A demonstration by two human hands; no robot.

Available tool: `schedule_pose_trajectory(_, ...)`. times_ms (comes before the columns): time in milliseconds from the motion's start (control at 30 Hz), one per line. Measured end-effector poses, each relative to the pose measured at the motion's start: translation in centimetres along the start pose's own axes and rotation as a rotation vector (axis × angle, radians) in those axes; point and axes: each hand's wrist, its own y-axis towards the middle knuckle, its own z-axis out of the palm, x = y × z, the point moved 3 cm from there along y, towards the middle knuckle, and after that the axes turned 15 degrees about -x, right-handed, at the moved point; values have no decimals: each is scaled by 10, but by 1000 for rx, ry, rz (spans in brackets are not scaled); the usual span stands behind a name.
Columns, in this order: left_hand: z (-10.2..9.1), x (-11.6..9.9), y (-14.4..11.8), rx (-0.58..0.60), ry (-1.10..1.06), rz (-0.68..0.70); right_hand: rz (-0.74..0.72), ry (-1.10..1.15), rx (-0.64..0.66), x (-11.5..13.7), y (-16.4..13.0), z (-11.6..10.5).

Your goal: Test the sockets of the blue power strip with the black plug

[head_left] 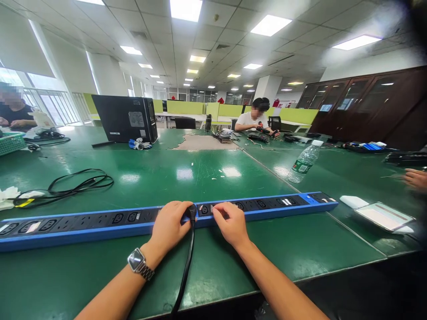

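Observation:
A long blue power strip (126, 230) with black sockets lies across the green table in front of me. My left hand (169, 224) is closed over its middle, thumb on the near side, fingers bent over the top. Against that hand's thumb and index finger is a black plug (192, 213), its thick cable (185, 275) running down past the table edge. Just to the right, my right hand (232, 221) is pinched at the strip's top face, beside a socket and a small white label. What its fingertips hold, if anything, is hidden.
A water bottle (305, 162) stands tilted in view beyond the strip; a tablet-like screen (383, 216) lies at right. Coiled black cable (80, 184) is at left, a computer tower (125, 120) behind. Co-workers sit around the table; a person's hand (416, 178) shows at far right.

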Motion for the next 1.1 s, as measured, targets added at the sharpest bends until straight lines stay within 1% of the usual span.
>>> schedule_pose_trajectory(100, 1, 3, -1, -16, -24, 26, 5, 4, -5, 0, 0, 0)
schedule_pose_trajectory(300, 4, 5, -3, -69, -3, -26, 25, 15, -1, -1, 1, 0)
schedule_pose_trajectory(667, 4, 7, -7, -105, -4, 17, 38, 33, -5, 0, 0, -1)
schedule_pose_trajectory(967, 6, 8, -9, -91, -11, -9, 29, 38, -2, -1, 1, -1)
schedule_pose_trajectory(1100, 6, 6, -7, -91, 24, -34, 29, 36, 2, -1, 1, -1)
